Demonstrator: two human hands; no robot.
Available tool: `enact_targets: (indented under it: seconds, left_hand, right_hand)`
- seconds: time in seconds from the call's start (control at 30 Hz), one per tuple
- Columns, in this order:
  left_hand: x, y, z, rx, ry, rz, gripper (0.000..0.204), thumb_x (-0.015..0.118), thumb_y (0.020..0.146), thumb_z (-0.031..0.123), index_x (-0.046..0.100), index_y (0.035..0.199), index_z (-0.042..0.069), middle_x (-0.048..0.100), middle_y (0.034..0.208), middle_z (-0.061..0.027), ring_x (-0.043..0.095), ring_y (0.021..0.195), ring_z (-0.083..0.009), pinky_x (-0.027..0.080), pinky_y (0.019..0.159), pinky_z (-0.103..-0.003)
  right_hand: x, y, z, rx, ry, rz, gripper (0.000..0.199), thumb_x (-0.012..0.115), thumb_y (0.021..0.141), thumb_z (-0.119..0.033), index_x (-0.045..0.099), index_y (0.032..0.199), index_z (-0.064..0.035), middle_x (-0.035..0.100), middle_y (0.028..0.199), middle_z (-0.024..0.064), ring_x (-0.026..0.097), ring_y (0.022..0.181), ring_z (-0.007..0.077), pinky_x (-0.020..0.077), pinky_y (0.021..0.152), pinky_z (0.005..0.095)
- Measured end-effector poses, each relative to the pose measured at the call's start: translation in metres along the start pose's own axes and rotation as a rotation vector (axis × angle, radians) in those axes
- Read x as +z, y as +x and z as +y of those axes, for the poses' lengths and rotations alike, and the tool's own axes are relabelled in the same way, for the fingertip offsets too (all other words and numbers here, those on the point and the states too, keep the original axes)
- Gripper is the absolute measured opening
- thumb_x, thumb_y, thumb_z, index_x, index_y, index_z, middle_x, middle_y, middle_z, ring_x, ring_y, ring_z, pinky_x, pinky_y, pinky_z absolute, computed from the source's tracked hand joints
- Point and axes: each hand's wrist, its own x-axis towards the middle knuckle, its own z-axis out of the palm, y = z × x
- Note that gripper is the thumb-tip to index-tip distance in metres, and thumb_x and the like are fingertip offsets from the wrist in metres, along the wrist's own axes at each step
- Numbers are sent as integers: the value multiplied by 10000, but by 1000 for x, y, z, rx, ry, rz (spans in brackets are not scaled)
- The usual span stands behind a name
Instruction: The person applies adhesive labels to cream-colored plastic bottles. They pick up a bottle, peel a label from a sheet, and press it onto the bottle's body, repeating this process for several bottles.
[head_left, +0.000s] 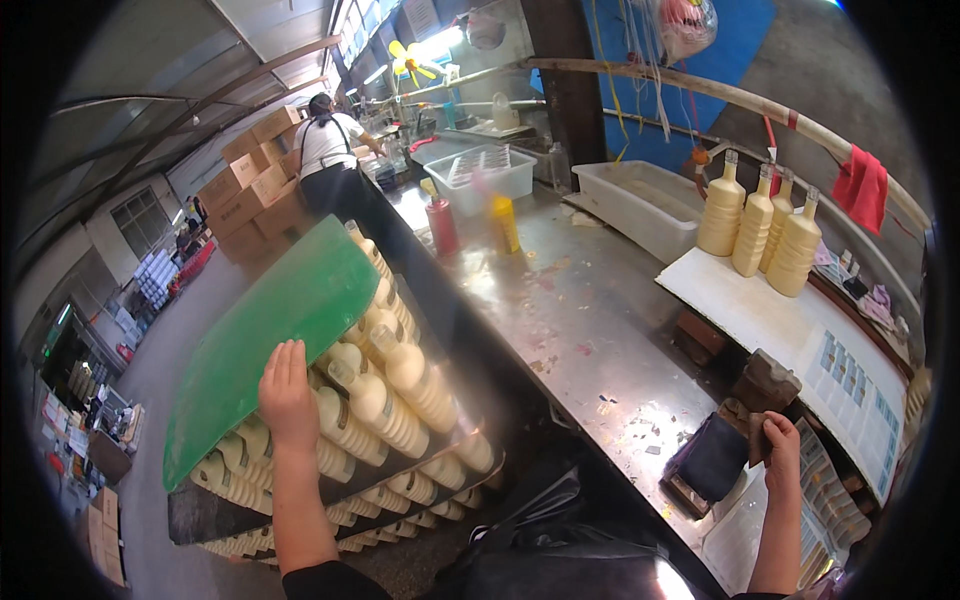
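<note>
My left hand (290,395) lies on the near edge of a green sheet (270,320), its fingers stretched out and its thumb hidden. The sheet slants over a stack of cream-coloured ribbed bottles (375,400), which lean in rows on dark layer boards. At the lower right my right hand (782,450) has its fingers closed on a small brown piece (757,440); its exact kind I cannot make out. Just left of that hand, a black cloth-covered pad (707,458) rests on the metal table (590,350). Beyond the hand sits a brown block (767,380).
Several cream bottles (780,235) stand on a white board (730,290) at the right. White tubs (640,200), a red bottle (441,222) and a yellow bottle (504,222) are farther back. A person (327,145) works near stacked cartons (250,185).
</note>
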Motion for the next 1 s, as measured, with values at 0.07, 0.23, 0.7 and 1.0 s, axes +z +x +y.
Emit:
enact_targets:
  seconds: [0.07,0.23,0.7,1.0]
  left_hand:
    - [-2,-11,1,50,-34,-3,385,591,825,-44,665,1202,-29,689,1216,-187,663,1142,-365,547,921,-446]
    - [-3,-41,11,72,-74,-53,387,593,829,-33,665,1209,-27,692,1211,-199,675,1122,-384,560,897,-453]
    - [-41,-31,34,-101,-3,-320,472,599,842,-22,612,1314,-11,595,1363,-244,555,1285,-421,453,1055,-511]
    - [-67,82,220,115,-997,-221,547,756,718,14,625,1246,-54,571,1376,-258,554,1260,-447,421,1086,-484]
  right_hand:
    - [-1,1,1,2,-5,-12,221,662,954,-180,697,1166,-130,693,897,-41,600,634,56,360,436,212]
    - [13,-3,-5,19,-12,-72,222,660,952,-161,693,1167,-117,691,903,-34,618,669,64,403,473,214]
    - [13,-22,-33,56,43,-21,232,679,942,-82,693,1165,-22,715,1015,34,659,904,122,533,795,267]
    - [-10,-32,-73,124,319,15,307,506,995,-53,626,1278,-65,670,1137,64,663,984,169,586,780,325]
